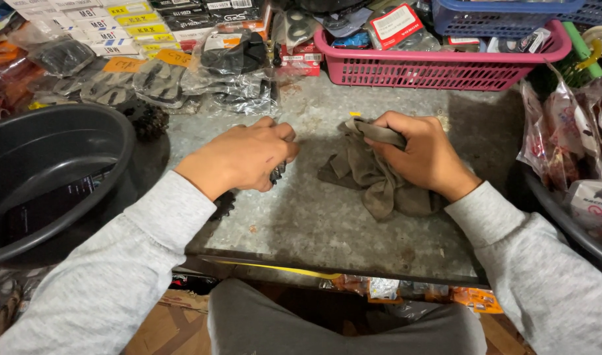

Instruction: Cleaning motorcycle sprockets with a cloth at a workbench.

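My left hand (245, 156) rests on the grey metal tabletop (327, 223), fingers curled around a small dark metal part (278, 172) that peeks out under the knuckles. My right hand (422, 154) is closed on a dirty grey-brown rag (366, 177), which is bunched up and trails onto the table between both hands. A dark toothed sprocket (223, 205) lies under my left wrist, mostly hidden by the sleeve.
A large black tub (51, 171) stands at the left. A pink basket (439, 62) with packaged parts sits at the back, a blue basket (505, 16) behind it. Bagged parts (235, 79) and boxes fill the back left; plastic bags (564, 131) crowd the right.
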